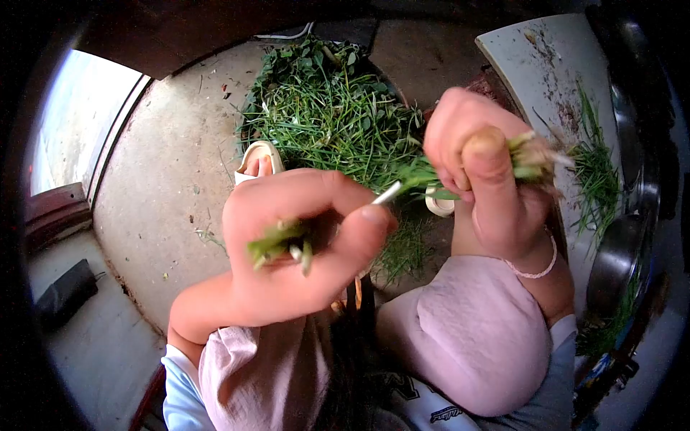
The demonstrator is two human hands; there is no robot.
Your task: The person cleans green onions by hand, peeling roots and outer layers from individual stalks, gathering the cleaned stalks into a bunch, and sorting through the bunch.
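My left hand (298, 244) is curled round a small bundle of green stalks (280, 244), and its thumb and forefinger pinch a thin white stem (388, 193). To the right, my right hand (489, 161) is closed on a bunch of greens (528, 158) with pale root ends pointing right. Leaves from that bunch stick out on its left side, close to the white stem. Both hands are raised above my lap. Beyond them a large heap of greens (323, 115) lies on the floor.
A pale board (550, 65) with dirt specks and more long greens (595, 179) is at the right. Beside it stands a metal bowl (611, 269). My sandalled foot (260, 161) rests on the concrete floor (165, 179). A dark object (66, 294) lies at the left.
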